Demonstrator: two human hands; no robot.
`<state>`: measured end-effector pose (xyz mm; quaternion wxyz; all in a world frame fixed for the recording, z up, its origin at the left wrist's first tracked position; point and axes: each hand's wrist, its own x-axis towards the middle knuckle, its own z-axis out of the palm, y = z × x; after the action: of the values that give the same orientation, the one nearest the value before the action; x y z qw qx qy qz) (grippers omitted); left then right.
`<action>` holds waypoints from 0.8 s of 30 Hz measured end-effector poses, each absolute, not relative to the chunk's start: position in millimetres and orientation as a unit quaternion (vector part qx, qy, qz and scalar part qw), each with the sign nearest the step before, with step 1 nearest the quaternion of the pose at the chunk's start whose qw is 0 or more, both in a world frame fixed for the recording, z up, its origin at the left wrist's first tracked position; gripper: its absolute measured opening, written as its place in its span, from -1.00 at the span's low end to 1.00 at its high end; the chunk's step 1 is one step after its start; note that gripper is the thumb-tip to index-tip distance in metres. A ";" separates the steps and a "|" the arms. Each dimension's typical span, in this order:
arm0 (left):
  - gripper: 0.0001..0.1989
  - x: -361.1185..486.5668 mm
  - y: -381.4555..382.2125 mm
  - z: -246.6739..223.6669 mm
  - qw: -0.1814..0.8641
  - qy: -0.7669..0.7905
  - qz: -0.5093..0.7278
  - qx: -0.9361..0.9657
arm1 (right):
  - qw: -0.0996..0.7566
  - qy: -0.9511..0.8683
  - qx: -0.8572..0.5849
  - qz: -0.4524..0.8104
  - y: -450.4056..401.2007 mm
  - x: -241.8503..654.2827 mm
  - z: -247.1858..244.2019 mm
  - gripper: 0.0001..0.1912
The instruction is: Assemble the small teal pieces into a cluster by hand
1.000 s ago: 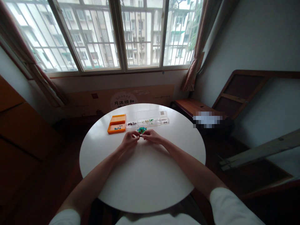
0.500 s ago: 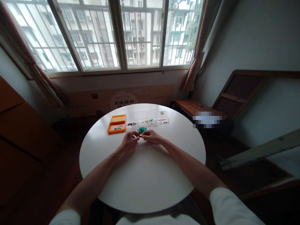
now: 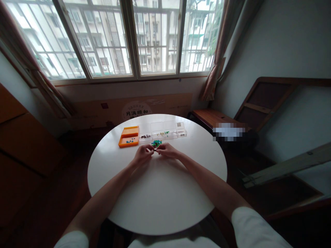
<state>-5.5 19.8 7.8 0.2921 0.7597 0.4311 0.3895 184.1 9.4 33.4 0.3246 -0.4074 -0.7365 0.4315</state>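
Observation:
Over the round white table, my left hand point(image 3: 143, 153) and my right hand point(image 3: 167, 151) meet fingertip to fingertip. Both pinch one small dark piece point(image 3: 155, 150), too small to name more exactly. Just beyond the fingers lies a heap of tiny blue, green and dark pieces point(image 3: 156, 143), partly hidden by my hands. Behind it stand lidded clear plastic boxes, opened: one holds dark pieces point(image 3: 145, 136), others hold cream and green pieces point(image 3: 167, 132). To their left an orange box point(image 3: 119, 144) lies open, with several blue pieces inside.
The round white table point(image 3: 160, 199) fills the middle. A barred window point(image 3: 155, 38) and a printed cardboard panel point(image 3: 178, 103) are behind it. On the right stand a wooden bench point(image 3: 209, 115) with a blurred pale item and a slanting wooden beam point(image 3: 287, 165).

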 end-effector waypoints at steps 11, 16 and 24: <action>-0.85 -5.3 18.5 8.9 0.288 0.429 0.392 0.761 | 0.326 -0.738 -0.400 0.434 10.2 184.7 31.5 -0.73; -0.85 -5.0 19.4 7.9 0.287 0.432 0.389 0.762 | 0.324 -0.735 -0.404 0.438 10.4 184.7 30.5 -0.73; -0.84 -5.8 20.5 6.4 0.288 0.426 0.393 0.762 | 0.322 -0.735 -0.407 0.437 9.4 183.9 32.5 -0.75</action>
<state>-5.8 20.5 6.4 0.2879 0.7623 0.4262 0.3928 183.9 9.4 32.5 0.3216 -0.4066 -0.7348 0.4374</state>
